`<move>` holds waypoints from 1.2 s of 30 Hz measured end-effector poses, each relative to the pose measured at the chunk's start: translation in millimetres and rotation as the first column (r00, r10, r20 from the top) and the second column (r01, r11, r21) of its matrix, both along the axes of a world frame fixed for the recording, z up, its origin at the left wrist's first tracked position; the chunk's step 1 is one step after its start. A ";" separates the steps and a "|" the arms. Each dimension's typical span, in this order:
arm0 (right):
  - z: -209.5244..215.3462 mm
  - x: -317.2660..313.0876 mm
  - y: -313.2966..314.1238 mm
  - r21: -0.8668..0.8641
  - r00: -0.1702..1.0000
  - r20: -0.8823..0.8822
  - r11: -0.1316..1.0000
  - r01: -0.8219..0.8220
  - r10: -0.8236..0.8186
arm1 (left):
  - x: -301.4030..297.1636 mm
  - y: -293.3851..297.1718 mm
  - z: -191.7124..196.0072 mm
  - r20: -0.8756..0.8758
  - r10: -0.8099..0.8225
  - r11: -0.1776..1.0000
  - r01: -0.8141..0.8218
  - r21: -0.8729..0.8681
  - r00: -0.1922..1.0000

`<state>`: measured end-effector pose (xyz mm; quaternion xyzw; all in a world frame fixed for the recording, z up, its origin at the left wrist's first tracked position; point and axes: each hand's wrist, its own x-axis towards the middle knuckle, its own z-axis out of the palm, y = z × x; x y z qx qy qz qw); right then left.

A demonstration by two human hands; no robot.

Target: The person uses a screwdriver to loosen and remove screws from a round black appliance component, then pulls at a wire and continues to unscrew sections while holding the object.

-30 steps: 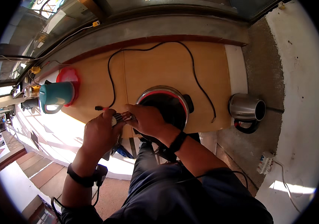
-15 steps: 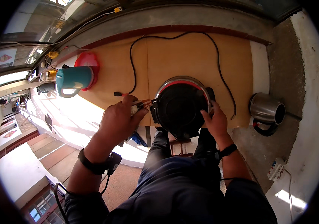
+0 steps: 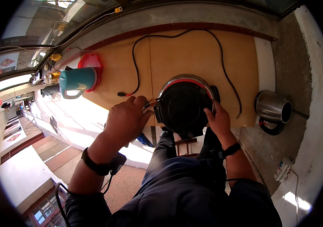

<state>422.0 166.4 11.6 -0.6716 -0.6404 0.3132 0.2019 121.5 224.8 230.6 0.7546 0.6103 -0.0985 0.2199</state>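
Note:
A round black appliance base (image 3: 184,108), with a steel rim and a red ring along its far side, sits at the table's near edge in front of me. It looks like an upturned electric pot. My left hand (image 3: 126,118) is closed round the handle of a screwdriver (image 3: 152,103), whose shaft points at the left side of the base. Its tip is too dark to make out. On the opposite side my right hand (image 3: 220,120) grips the base's rim, thumb on top and fingers along the edge. A black power cord (image 3: 176,36) loops across the table beyond the base.
A teal kettle (image 3: 79,80) stands beside a red scalloped dish (image 3: 98,72) at the left. To the right, past the table's end, is a steel kettle (image 3: 270,106) with a black handle. A white power strip (image 3: 283,169) lies at the lower right.
My left hand has rolled over the screwdriver handle, so its fingers cover more of it. The right hand keeps its hold on the rim. The whole view has shifted slightly.

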 end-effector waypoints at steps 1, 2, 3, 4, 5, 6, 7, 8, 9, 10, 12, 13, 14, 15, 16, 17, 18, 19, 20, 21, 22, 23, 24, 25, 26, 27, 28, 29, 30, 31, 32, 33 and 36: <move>-0.2 0.2 0.1 -0.011 1.000 0.000 1.000 -0.002 0.002 | -0.7 0.3 -0.5 -0.006 -0.104 0.993 0.105 0.052 0.995; -0.5 0.6 0.1 -0.023 1.000 0.000 1.000 -0.005 0.005 | -2.4 1.1 -1.9 -0.017 -0.207 0.973 0.208 0.102 0.978; -0.6 1.0 -0.2 -0.034 1.000 -0.001 0.999 -0.008 0.008 | -3.1 1.4 -2.4 -0.033 -0.307 0.939 0.309 0.151 0.951; -1.2 2.0 -0.7 -0.023 1.000 -0.010 1.000 -0.004 0.003 | -2.3 1.9 -1.3 -0.016 -0.265 0.956 0.265 0.129 0.964; -2.2 3.0 -1.5 -0.012 1.000 -0.020 1.000 0.001 -0.001 | -1.1 2.5 1.0 0.000 -0.222 0.969 0.221 0.107 0.975; -3.0 3.6 -2.4 -0.007 1.000 -0.023 1.000 0.005 -0.005 | -0.1 3.2 2.0 0.016 -0.179 0.981 0.177 0.084 0.984; -3.9 3.2 -2.6 0.000 0.999 -0.032 1.000 0.005 -0.005 | 0.1 2.8 2.2 0.005 -0.089 0.995 0.088 0.044 0.996; -4.7 2.7 -2.7 0.001 0.999 -0.034 1.000 0.005 -0.005 | 0.1 2.3 1.3 -0.009 0.002 1.000 -0.002 0.005 1.000; -5.1 2.3 -2.8 0.002 0.999 -0.037 1.000 0.006 -0.006 | 0.1 1.7 0.3 -0.026 0.092 0.995 -0.093 -0.031 0.995; -4.5 1.9 -2.3 -0.001 0.999 -0.036 1.000 0.003 -0.003 | 0.5 0.4 -1.8 -0.033 0.062 0.998 -0.062 -0.013 0.998; -2.1 0.9 -0.9 -0.008 0.999 -0.034 1.000 -0.002 0.002 | 1.8 -2.6 -4.8 -0.048 0.002 1.000 -0.001 0.023 0.999; -1.4 1.0 -0.9 -0.013 0.999 -0.038 1.000 0.003 -0.004 | 1.9 -2.4 -5.1 -0.023 -0.077 0.994 0.078 0.072 0.997; -0.7 0.9 -0.9 -0.017 0.999 -0.042 1.000 0.008 -0.009 | 1.7 -2.1 -5.0 -0.002 -0.155 0.980 0.155 0.123 0.988; -0.5 0.8 -1.0 -0.022 0.999 -0.047 1.000 0.013 -0.014 | 1.4 -1.8 -4.6 0.015 -0.234 0.958 0.228 0.174 0.972; -0.4 0.9 -1.0 -0.022 0.999 -0.047 1.000 0.015 -0.016 | 1.2 -1.9 -3.1 0.030 -0.206 0.967 0.198 0.161 0.978; -0.4 0.9 -0.9 -0.021 0.999 -0.048 1.000 0.018 -0.019 | 1.0 -2.3 -1.2 0.046 -0.177 0.975 0.168 0.148 0.983; -0.4 1.0 -0.9 -0.021 0.999 -0.048 1.000 0.020 -0.021 | 0.8 -2.4 -0.1 0.060 -0.148 0.981 0.139 0.133 0.987; -0.8 1.3 -1.0 -0.022 0.999 -0.050 1.000 0.021 -0.022 | 0.5 -2.0 -0.7 0.060 -0.044 0.996 0.039 0.076 0.997; -1.8 1.7 -1.2 -0.023 0.998 -0.051 0.999 0.023 -0.024 | 0.1 -1.4 -2.3 0.053 0.060 0.998 -0.061 0.018 0.997; -2.5 2.1 -1.4 -0.024 0.998 -0.052 0.999 0.025 -0.026 | 0.0 -1.0 -3.4 0.041 0.162 0.986 -0.160 -0.039 0.986; -3.1 1.6 -1.5 -0.016 0.998 -0.051 1.000 0.025 -0.026 | 1.5 -1.8 -4.1 0.049 0.144 0.989 -0.143 -0.020 0.988; -3.6 1.1 -1.6 -0.008 0.998 -0.050 1.000 0.026 -0.027 | 4.5 -2.7 -5.0 0.057 0.126 0.992 -0.126 -0.001 0.990; -4.0 0.7 -1.7 0.000 0.998 -0.048 1.000 0.027 -0.027 | 6.1 -3.3 -5.4 0.064 0.107 0.994 -0.109 0.018 0.992; -4.2 0.9 -1.7 -0.008 0.998 -0.053 1.000 0.030 -0.030 | 6.7 -2.2 -4.0 0.051 0.046 0.999 -0.047 0.019 0.998; -4.3 1.0 -1.7 -0.015 0.998 -0.058 0.999 0.032 -0.033 | 7.5 -0.5 -1.2 0.038 -0.015 1.000 0.014 0.020 0.999; -4.3 1.1 -1.6 -0.022 0.997 -0.063 0.999 0.035 -0.036 | 7.9 0.7 1.0 0.024 -0.076 0.997 0.076 0.020 0.997; -1.3 0.6 -0.3 -0.073 0.997 -0.071 0.997 0.037 -0.042 | 7.1 0.7 2.3 0.007 -0.114 0.993 0.113 0.020 0.994; 3.2 0.3 1.3 -0.124 0.996 -0.079 0.992 0.038 -0.049 | 5.6 0.4 3.7 -0.010 -0.151 0.988 0.151 0.020 0.989; 6.2 0.1 2.7 -0.174 0.995 -0.087 0.984 0.039 -0.055 | 4.2 -0.1 4.6 -0.027 -0.187 0.982 0.188 0.019 0.982; 7.3 0.4 3.2 -0.182 0.994 -0.092 0.982 0.041 -0.058 | 2.9 -0.2 4.8 0.001 -0.149 0.988 0.149 0.030 0.989; 8.1 0.6 3.7 -0.190 0.993 -0.097 0.981 0.042 -0.061 | 1.5 -0.5 4.4 0.028 -0.110 0.993 0.109 0.041 0.993; 8.5 0.8 4.1 -0.198 0.993 -0.101 0.979 0.043 -0.064 | 0.9 -0.4 4.2 0.056 -0.072 0.996 0.069 0.050 0.996; 3.9 0.9 0.7 -0.148 0.996 -0.071 0.988 0.048 -0.058 | 3.3 3.8 3.3 0.071 0.153 0.984 -0.145 -0.101 0.986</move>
